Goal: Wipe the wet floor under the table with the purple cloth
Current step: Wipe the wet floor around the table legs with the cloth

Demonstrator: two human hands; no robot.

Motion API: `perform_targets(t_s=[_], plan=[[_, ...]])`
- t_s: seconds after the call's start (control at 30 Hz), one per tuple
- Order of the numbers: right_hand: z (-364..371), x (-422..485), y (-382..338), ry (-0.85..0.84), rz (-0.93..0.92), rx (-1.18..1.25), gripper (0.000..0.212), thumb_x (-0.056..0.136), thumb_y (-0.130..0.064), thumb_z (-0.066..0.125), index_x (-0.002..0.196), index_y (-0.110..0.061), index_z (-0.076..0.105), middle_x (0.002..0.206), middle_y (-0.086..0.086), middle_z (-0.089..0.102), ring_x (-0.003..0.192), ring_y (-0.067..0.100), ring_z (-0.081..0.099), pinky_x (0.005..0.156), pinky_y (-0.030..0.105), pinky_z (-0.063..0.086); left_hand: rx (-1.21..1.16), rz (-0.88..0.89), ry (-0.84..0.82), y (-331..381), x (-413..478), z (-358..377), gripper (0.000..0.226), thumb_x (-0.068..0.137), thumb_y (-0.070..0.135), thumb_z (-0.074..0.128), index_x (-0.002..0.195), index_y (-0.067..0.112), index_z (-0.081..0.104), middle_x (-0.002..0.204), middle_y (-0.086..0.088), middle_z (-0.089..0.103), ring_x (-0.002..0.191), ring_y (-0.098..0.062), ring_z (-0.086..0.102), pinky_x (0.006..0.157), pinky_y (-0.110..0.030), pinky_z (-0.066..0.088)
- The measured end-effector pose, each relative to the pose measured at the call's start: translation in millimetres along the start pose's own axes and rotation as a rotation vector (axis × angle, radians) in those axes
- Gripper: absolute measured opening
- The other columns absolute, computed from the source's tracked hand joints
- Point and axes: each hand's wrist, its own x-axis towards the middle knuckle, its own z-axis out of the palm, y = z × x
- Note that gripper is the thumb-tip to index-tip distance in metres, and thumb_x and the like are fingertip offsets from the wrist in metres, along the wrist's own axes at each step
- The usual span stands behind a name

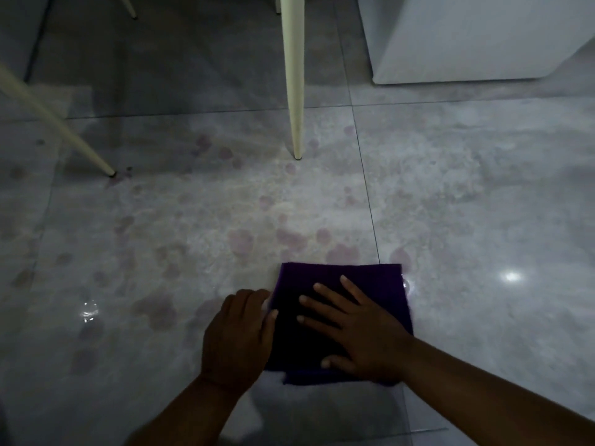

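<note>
A folded purple cloth (302,278) lies flat on the glossy grey tiled floor (483,220). My right hand (360,329) rests palm down on top of it with the fingers spread. My left hand (240,333) is at the cloth's left edge, its fingers curled over that edge and pinching it. Pinkish wet spots (241,243) are scattered over the tiles beyond and to the left of the cloth.
Two cream table legs stand ahead: one upright (294,91), one slanted at the left (54,120). A third leg tip (128,8) shows at the top. A white cabinet (483,37) sits at the back right. Bare tiles stretch out to the right.
</note>
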Motion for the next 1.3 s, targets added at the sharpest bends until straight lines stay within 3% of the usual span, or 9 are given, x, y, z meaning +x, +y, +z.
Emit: perform_targets(t_s=[0.17,0.23,0.33,0.5,0.67,0.83,1.07,1.17,1.3], plan=[[-4.4,-55.8,91.6,0.013,0.503,0.028,0.079,0.090,-0.075,0.024,0.156,-0.032,0.023,0.166,0.001,0.019,0.153,0.035,0.012,0.110,0.075,0.016,-0.005,-0.036,0.078,-22.4,8.1,-13.1,0.035,0.091,0.035,0.046,0.111,0.012,0.063,0.105,-0.007,0.065,0.094,-0.025,0.062,0.078,-0.030,0.050],[-16.1,-48.3,145.2,0.002,0.711,0.066,0.082,0.089,-0.077,0.014,0.158,-0.032,0.018,0.168,0.003,0.012,0.154,0.034,0.006,0.111,0.076,0.013,-0.020,-0.089,0.084,-27.8,10.8,-13.7,0.035,0.090,0.035,0.047,0.110,0.011,0.063,0.103,-0.008,0.065,0.086,-0.028,0.066,0.072,-0.033,0.054],[-34.6,14.7,183.1,0.057,0.797,0.096,0.082,0.088,-0.078,0.008,0.158,-0.035,0.002,0.169,0.004,-0.004,0.153,0.035,-0.005,0.112,0.076,0.004,-0.063,-0.152,0.083,-22.8,15.7,-12.0,0.034,0.090,0.036,0.047,0.110,0.013,0.061,0.103,-0.006,0.064,0.084,-0.028,0.067,0.070,-0.033,0.054],[-50.4,136.2,96.2,0.109,0.511,0.057,0.081,0.089,-0.076,0.017,0.158,-0.034,0.010,0.168,0.007,-0.002,0.153,0.038,-0.007,0.110,0.076,0.000,-0.130,-0.188,0.162,-6.0,36.0,-17.6,0.036,0.093,0.037,0.046,0.113,0.011,0.058,0.108,-0.008,0.061,0.088,-0.027,0.063,0.071,-0.030,0.049],[-17.6,106.0,-32.5,0.061,0.004,0.062,0.081,0.091,-0.073,0.030,0.158,-0.033,0.010,0.168,0.002,-0.004,0.152,0.033,-0.016,0.114,0.072,-0.008,-0.103,-0.119,0.223,-16.1,55.9,-26.0,0.034,0.094,0.030,0.047,0.112,0.004,0.058,0.108,-0.014,0.061,0.099,-0.026,0.054,0.087,-0.027,0.040],[15.1,10.2,-29.5,0.114,-0.136,-0.035,0.075,0.090,-0.076,0.036,0.153,-0.036,0.032,0.165,0.000,0.024,0.153,0.032,0.017,0.111,0.072,0.019,-0.064,-0.077,0.163,-27.1,59.1,-11.6,0.037,0.095,0.033,0.045,0.114,0.005,0.060,0.112,-0.012,0.063,0.108,-0.028,0.055,0.095,-0.034,0.043],[-12.4,-20.7,113.6,0.056,0.388,0.024,0.078,0.090,-0.076,0.029,0.156,-0.038,0.014,0.166,0.001,0.019,0.154,0.031,0.007,0.114,0.071,0.015,0.029,0.014,0.043,-20.6,67.2,7.9,0.041,0.093,0.037,0.047,0.121,0.009,0.060,0.127,-0.011,0.060,0.124,-0.027,0.050,0.105,-0.031,0.033],[-30.8,10.9,174.4,0.083,0.603,0.059,0.079,0.089,-0.078,0.013,0.157,-0.037,0.010,0.168,0.001,0.009,0.154,0.029,0.001,0.118,0.067,0.006,0.077,0.030,-0.042,-18.9,79.4,15.4,0.049,0.093,0.040,0.046,0.131,0.011,0.055,0.142,-0.011,0.051,0.138,-0.028,0.040,0.111,-0.041,0.034],[-52.5,72.1,228.8,0.158,0.783,0.117,0.080,0.089,-0.077,0.010,0.157,-0.036,0.003,0.169,0.001,-0.002,0.154,0.030,-0.005,0.118,0.067,-0.001,0.205,0.083,-0.135,-20.3,92.1,28.6,0.061,0.093,0.044,0.042,0.142,0.008,0.045,0.154,-0.014,0.037,0.146,-0.032,0.028,0.118,-0.049,0.023]])
